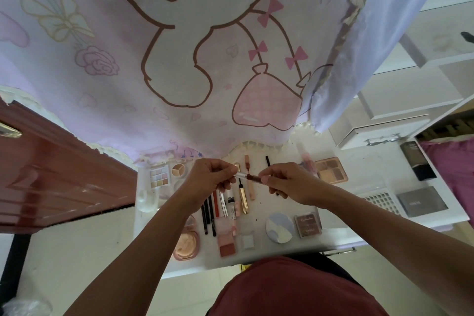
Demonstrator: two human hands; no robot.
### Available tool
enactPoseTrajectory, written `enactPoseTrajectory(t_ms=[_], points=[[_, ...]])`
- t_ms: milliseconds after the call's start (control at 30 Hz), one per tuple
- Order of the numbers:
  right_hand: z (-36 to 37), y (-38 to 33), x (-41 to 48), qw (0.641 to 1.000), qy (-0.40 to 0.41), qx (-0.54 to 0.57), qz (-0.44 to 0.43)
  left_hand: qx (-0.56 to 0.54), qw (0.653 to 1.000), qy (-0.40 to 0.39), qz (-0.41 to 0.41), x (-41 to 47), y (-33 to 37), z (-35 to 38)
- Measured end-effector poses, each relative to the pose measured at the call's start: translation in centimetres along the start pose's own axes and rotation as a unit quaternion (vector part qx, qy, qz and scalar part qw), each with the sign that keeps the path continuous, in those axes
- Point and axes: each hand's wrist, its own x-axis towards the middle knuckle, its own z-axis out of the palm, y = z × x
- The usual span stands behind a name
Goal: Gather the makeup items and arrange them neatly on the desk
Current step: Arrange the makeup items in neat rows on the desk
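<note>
While the makeup stick point(248, 177) is hanging over the white surface point(266, 204), the left hand's grip point(209, 177) is pinching its silver cap point(241, 175) and the right hand's grip point(286, 182) its brown end point(255, 178), probably closing it for the tidy row point(218, 204).

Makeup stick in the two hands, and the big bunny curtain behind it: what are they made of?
The makeup stick, pinched between the left hand and right hand, has a silver end that shines like metal or metallic-coated plastic, and a brown body that looks like glossy plastic. The bunny curtain looks like thin printed cloth: it hangs in soft folds with a frilly hem.
</note>
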Motion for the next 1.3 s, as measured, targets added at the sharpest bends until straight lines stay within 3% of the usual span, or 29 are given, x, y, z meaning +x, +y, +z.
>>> enactPoseTrajectory(t_ms=[433,633,1300], points=[[-0.9,0.2,1.0,1.0,-0.005,-0.016,0.01,-0.009,1.0,0.0,-0.006,1.2,0.4,0.0],[-1.1,1.7,1.2,0.999,0.034,-0.028,0.008,0.002,1.0,0.012,-0.019,2.3,0.0,0.1],[1.3,8.6,7.8,0.979,0.094,-0.133,0.12,0.18,0.975,0.087,-0.096,12.1,-2.0,2.9]])
